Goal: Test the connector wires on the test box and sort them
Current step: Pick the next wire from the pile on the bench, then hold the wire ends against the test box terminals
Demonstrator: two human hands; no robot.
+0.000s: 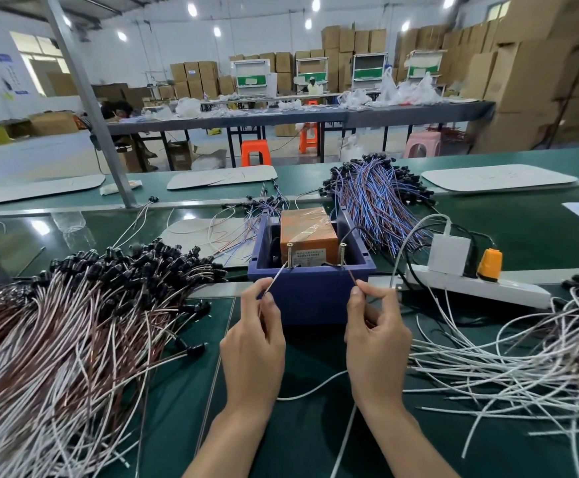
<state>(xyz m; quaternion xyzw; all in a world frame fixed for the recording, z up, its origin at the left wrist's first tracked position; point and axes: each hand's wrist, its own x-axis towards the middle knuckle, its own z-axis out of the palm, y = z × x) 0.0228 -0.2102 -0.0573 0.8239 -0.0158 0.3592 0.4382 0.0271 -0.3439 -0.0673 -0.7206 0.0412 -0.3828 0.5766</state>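
Observation:
A blue test box sits in the middle of the green bench, holding an orange unit with two upright screws at its front. My left hand pinches a white wire end that reaches up to the left screw. My right hand pinches a brown wire end pointing at the right screw. A big pile of brown-and-white wires with black connectors lies to the left. Loose white wires spread on the right.
A white power strip with a white adapter and an orange plug lies right of the box. A heap of blue-and-brown wires sits behind it. A slanted metal post rises at the back left. White mats lie along the far conveyor.

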